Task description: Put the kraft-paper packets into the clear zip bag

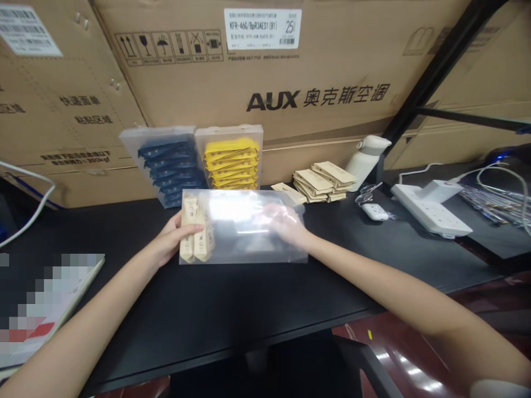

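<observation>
A clear, translucent plastic case (253, 251) is held above the black table. Small beige paper packets (201, 240) stand on end side by side at its left end. My left hand (172, 235) grips that end, its thumb over the packets and its other fingers hidden behind. At the right end is my right hand (292, 226), partly seen through the plastic. Motion and glare smear its fingers, so I cannot make out whether it holds anything. Just beyond the case lie stacks of similar beige packets (313, 185), with one separate packet (288, 192) beside them.
Two upright clear cases hold blue packets (174, 168) and yellow packets (232, 160) against large cardboard boxes (186, 99). A white bottle (367, 160), an earphone case (374, 211) and a power strip (431, 210) are on the right. Papers (78, 293) lie at left.
</observation>
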`<state>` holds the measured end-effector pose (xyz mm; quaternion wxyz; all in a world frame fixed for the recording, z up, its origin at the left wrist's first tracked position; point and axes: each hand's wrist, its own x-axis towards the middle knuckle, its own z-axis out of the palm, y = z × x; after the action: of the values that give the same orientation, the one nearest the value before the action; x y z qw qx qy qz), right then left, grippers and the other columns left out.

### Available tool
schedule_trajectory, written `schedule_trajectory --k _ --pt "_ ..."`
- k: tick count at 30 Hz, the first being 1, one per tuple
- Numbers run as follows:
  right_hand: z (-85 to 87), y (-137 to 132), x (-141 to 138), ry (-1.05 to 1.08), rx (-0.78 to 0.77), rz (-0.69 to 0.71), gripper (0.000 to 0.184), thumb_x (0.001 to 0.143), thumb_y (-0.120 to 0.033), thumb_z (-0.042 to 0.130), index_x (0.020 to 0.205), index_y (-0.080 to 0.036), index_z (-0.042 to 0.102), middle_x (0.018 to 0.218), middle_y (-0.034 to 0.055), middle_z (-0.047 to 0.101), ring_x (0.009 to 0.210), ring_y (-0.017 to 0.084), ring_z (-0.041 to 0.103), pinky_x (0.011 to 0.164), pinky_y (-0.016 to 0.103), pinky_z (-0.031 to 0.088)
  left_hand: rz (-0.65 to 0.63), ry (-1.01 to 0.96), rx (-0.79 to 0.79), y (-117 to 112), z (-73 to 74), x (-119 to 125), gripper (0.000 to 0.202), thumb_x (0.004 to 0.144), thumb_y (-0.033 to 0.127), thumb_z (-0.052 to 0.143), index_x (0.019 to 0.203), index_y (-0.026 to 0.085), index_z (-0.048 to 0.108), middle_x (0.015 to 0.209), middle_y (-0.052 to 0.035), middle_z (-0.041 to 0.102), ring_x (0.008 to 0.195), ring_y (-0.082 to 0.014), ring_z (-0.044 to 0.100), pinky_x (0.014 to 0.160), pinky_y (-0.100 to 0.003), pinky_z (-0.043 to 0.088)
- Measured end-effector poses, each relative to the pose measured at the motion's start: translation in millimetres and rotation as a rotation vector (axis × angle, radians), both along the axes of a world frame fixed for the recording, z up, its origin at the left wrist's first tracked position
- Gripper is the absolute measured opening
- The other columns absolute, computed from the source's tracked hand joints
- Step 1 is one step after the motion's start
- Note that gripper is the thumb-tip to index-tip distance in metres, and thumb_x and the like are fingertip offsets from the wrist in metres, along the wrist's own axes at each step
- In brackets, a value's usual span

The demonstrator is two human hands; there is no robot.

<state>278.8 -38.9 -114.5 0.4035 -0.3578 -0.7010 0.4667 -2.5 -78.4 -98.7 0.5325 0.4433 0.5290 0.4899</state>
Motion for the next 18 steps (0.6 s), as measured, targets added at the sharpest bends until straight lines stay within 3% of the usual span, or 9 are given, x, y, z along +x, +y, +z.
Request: schedule_trajectory --k 1,3,6,8,10,12,14,18 --pt "-3.4 10 4 0.073 0.047 -0.125 0.021 0.077 -0.035 0.069 0.083 -0.015 0.066 0.081 0.0051 0.07 0.07 0.016 0.065 0.066 0.029 0.056 0.017 -0.012 -0.006 4 0.0 -6 0.05 0.054 0.027 0.089 0.1 0.02 0.07 0.093 -0.006 0.078 0.084 -0.0264 0.075 0.07 -0.031 0.061" --pt "-8.9 30 15 0.133 0.075 -0.246 0.023 0.081 -0.04 0.061 0.085 -0.017 0.061 0.08 0.0035 0.068 0.066 0.016 0.063 0.06 0.029 0.055 0.049 -0.013 -0.014 10 -0.2 -17 0.048 0.053 0.025 0.089 0.096 0.017 0.071 0.089 -0.0075 0.078 0.078 -0.0263 0.074 0.066 -0.032 0.061" --pt "-11.8 52 33 0.073 0.293 -0.443 0.02 0.082 -0.036 0.057 0.089 -0.018 0.062 0.093 0.0066 0.071 0.088 0.02 0.068 0.082 0.037 0.056 0.086 -0.031 -0.015 15 -0.8 -29 0.047 0.052 0.024 0.089 0.095 0.014 0.072 0.086 -0.0079 0.078 0.075 -0.0265 0.074 0.066 -0.033 0.061" --pt "-11.6 61 44 -0.184 0.549 -0.437 0.023 0.084 -0.031 0.055 0.099 -0.017 0.065 0.112 0.0122 0.07 0.11 0.025 0.064 0.102 0.045 0.047 0.102 -0.046 -0.005 17 -1.4 -34 0.048 0.053 0.024 0.088 0.097 0.014 0.071 0.086 -0.0078 0.078 0.076 -0.0276 0.073 0.065 -0.033 0.06" --pt "-12.3 66 51 -0.465 0.659 -0.401 0.033 0.083 -0.026 0.056 0.112 -0.011 0.064 0.13 0.019 0.062 0.129 0.032 0.053 0.114 0.051 0.034 0.104 -0.054 -0.001 18 -2.2 -35 0.048 0.053 0.024 0.087 0.098 0.014 0.071 0.086 -0.008 0.078 0.077 -0.0281 0.073 0.064 -0.033 0.06" --pt "-14.6 68 54 -0.691 0.587 -0.399 0.045 0.084 -0.025 0.057 0.125 -0.006 0.058 0.131 0.0235 0.06 0.131 0.038 0.049 0.113 0.056 0.032 0.099 -0.059 -0.006 19 -2.8 -34 0.047 0.054 0.024 0.087 0.096 0.013 0.071 0.085 -0.008 0.078 0.076 -0.0277 0.073 0.064 -0.033 0.061" --pt "-17.4 69 54 -0.794 0.516 -0.372 0.05 0.085 -0.027 0.057 0.129 -0.004 0.054 0.126 0.0239 0.062 0.124 0.038 0.055 0.108 0.054 0.038 0.093 -0.065 -0.009 19 -3.1 -33 0.046 0.054 0.024 0.087 0.095 0.012 0.071 0.084 -0.0078 0.078 0.074 -0.0267 0.073 0.064 -0.032 0.061" --pt "-18.0 68 53 -0.717 0.531 -0.3 0.054 0.086 -0.033 0.06 0.133 -0.009 0.049 0.122 0.019 0.064 0.115 0.032 0.059 0.101 0.046 0.045 0.086 -0.077 -0.01 18 -3.0 -32 0.046 0.052 0.024 0.088 0.094 0.013 0.072 0.084 -0.0074 0.078 0.072 -0.0252 0.072 0.065 -0.032 0.061"
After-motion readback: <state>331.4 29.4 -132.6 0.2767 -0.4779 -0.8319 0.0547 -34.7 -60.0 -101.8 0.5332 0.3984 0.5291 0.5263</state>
